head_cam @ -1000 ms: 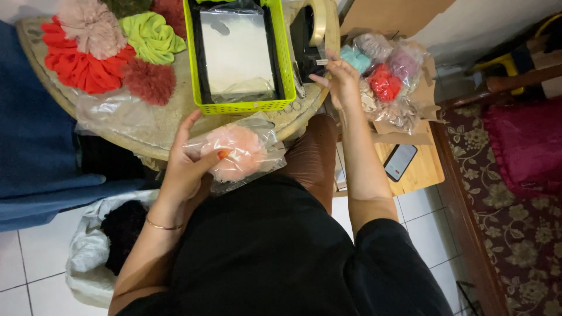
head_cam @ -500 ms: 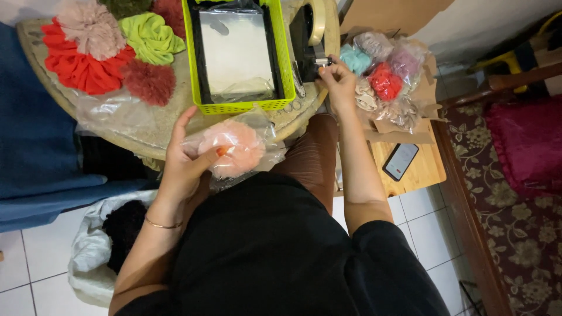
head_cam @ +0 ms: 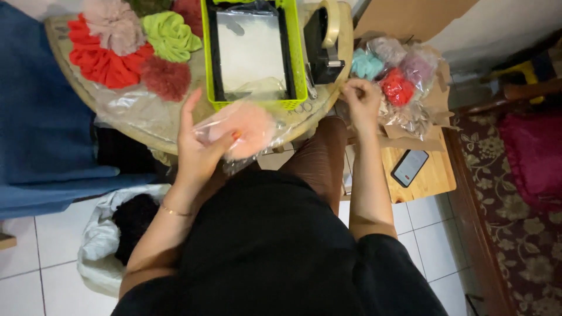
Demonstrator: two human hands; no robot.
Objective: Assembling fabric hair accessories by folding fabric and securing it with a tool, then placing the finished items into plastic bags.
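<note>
Your right hand (head_cam: 361, 100) has pulled back from the tape dispenser (head_cam: 324, 44) toward the table (head_cam: 146, 126) edge, fingers pinched together (on what, I cannot tell). Your left hand (head_cam: 196, 153) grips the clear bag with the peach scrunchie (head_cam: 243, 129), at six o'clock from the green basket (head_cam: 295, 70).

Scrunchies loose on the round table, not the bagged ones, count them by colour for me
Red scrunchie: 1
Pale pink scrunchie: 1
Lime green scrunchie: 1
Fuzzy dark red scrunchie: 1
Total fully in view: 4
Two more, one dark green and one red, are cut off at the top edge.
</note>
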